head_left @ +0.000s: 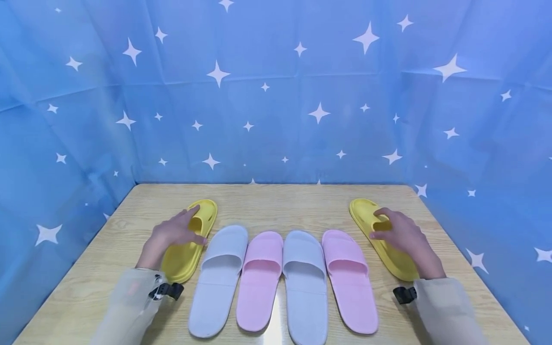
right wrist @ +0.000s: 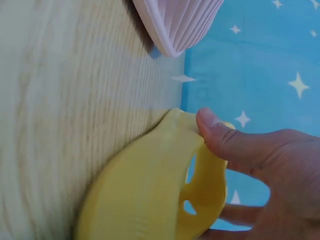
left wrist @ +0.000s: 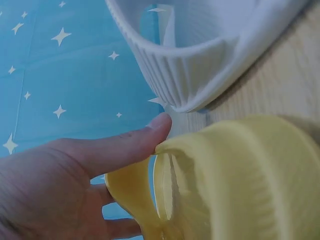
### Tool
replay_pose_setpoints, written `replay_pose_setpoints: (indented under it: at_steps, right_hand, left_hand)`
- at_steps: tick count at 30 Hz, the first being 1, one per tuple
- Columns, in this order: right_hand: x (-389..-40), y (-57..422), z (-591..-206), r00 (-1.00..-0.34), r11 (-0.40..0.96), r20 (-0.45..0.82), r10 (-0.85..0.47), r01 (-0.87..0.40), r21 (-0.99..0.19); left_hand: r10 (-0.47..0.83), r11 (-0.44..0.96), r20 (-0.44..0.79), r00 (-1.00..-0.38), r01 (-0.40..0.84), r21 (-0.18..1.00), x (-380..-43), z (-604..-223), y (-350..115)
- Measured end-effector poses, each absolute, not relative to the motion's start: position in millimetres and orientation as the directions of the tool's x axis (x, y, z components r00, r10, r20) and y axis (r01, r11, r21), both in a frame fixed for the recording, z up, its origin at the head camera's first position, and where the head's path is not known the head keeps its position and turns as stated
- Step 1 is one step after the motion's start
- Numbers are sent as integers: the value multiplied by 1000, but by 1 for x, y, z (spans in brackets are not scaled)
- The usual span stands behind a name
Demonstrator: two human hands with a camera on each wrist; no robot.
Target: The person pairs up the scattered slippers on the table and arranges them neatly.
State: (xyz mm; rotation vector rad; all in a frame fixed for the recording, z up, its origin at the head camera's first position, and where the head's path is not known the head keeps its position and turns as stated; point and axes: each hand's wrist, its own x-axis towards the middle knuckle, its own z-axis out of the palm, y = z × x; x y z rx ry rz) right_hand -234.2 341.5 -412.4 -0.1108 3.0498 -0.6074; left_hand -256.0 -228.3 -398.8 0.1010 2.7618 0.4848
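Two yellow slippers lie at the outer ends of a row. My left hand grips the left yellow slipper across its strap. In the left wrist view the thumb lies on the strap's near edge, with the fingers partly hidden behind it. On the other side, my right hand holds the right yellow slipper the same way, thumb on the inner edge and fingers over the far side. The right wrist view shows that slipper's holed strap between thumb and fingers. Both slippers point toward the back.
Between the hands lie a left grey slipper, a left pink slipper, a right grey slipper and a right pink slipper, side by side. The wooden table meets a blue star-patterned curtain behind.
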Motion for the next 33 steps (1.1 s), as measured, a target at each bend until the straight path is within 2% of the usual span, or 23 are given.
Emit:
replay_pose_setpoints:
  at_steps: [8,15,19,23,28,33]
  right_hand:
    - [-245,340,-420,-999,915,-17,-43,-32,-403]
    - [-249,348,-421,-995,931,-89,-34,1,-364]
    - [-244,355,-420,-985,926,-149,-87,-25,-377]
    - [-241,358,-418,-971,904,-196,-138,-43,-426]
    - [-244,357,-416,-975,869,-163,-153,-54,-492]
    - [-247,359,-417,-979,880,-158,-131,-41,-473]
  left_hand:
    - [99,933,-303,-948,-17,359,-257,-402,-229]
    - [46,931,-268,-962,-56,361,-251,-403,-225]
    - [20,929,-274,-962,-83,359,-248,-401,-221]
    - [37,933,-307,-951,-77,350,-246,-396,-219]
    - [83,937,-347,-934,-45,346,-245,-391,-221]
    - [123,936,-359,-925,-11,351,-244,-389,-227]
